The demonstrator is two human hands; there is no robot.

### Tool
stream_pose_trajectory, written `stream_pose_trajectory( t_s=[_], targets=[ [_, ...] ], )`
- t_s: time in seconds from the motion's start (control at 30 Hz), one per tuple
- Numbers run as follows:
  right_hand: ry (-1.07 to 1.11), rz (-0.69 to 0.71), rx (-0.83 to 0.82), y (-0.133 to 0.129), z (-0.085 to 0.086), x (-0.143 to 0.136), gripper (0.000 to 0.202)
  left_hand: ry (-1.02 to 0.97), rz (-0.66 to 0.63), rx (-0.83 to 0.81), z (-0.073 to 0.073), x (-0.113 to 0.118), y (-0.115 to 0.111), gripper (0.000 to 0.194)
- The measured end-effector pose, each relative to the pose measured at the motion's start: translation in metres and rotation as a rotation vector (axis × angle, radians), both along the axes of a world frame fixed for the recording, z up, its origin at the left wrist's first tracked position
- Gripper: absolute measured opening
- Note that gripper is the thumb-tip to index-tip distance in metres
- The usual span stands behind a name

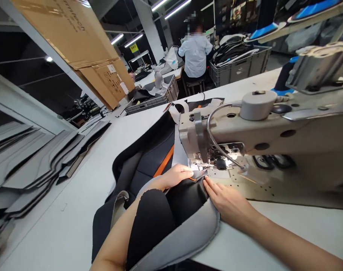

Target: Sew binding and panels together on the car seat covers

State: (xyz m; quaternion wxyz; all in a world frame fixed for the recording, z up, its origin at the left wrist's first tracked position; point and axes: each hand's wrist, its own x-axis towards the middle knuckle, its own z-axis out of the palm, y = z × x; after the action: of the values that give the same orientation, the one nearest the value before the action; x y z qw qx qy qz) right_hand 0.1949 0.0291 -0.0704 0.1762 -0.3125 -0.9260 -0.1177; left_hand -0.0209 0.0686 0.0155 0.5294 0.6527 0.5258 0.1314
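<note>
Fabric, a black and grey padded cover (160, 210) w/ an orange stripe, lies across the white table (75, 210) and runs under the sewing machine (245, 131). Left hand (175, 176) rests on top, fingers together & slightly curled, pressing it just beside the needle area (lit by the machine's lamp). Right hand (225, 199) lies flat, fingers straight, tips touching the fabric edge. Stacked grey panels (38, 165) sit far left; another person (195, 52) sits in the background.
</note>
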Motion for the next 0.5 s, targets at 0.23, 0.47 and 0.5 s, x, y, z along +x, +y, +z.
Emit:
stream_pose_trajectory(
  t_s=[0.23, 0.47, 0.5],
  targets=[
    [-0.004, 0.037, -0.102, 0.005, -0.001, 0.001, 0.067, 0.394, -0.027, 0.190, 0.018, 0.030, -0.017, 0.026],
    [-0.007, -0.053, -0.122, 0.011, -0.001, -0.010, 0.057, 0.339, -0.042, 0.176, 0.012, 0.039, -0.005, 0.025],
    [0.008, -0.064, -0.127, 0.012, -0.002, -0.013, 0.056, 0.331, -0.044, 0.194, 0.011, 0.040, -0.002, 0.024]
  ],
)
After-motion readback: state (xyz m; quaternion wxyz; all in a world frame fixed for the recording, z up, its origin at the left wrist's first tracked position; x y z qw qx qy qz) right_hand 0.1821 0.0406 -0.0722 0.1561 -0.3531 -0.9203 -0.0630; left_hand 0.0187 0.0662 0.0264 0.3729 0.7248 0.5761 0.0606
